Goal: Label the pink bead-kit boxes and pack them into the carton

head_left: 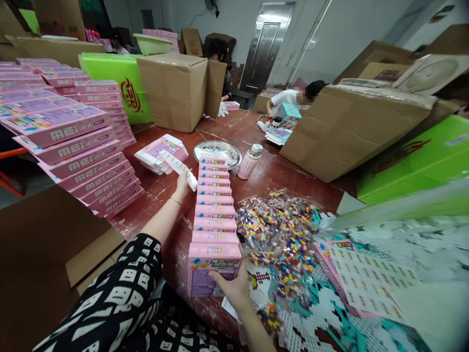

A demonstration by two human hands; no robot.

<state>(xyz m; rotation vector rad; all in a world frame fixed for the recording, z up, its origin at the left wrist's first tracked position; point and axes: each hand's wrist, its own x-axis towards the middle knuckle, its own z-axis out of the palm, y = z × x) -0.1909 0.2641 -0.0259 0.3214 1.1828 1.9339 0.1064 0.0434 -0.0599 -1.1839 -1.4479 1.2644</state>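
A long row of pink boxes [214, 224] stands on edge down the middle of the red-brown table. My right hand [234, 286] grips the nearest box of the row, with the thumb on its printed purple face. Left of the row's far end, my left hand [182, 187] has its fingers closed round a narrow white strip [175, 164] with small printed marks. The strip reaches over a pile of flat pink and white cartons [157, 152]. Behind the row sits a round metal tray [236, 152] with sticker sheets in it.
Tall stacks of pink boxes [90, 161] stand at left. Bags of colored beads [271, 225], white pegboards [311, 318] and a sticker sheet [366, 278] lie at right. A pink bottle [250, 161] and cardboard cartons [176, 90] stand beyond. Two people sit across the table.
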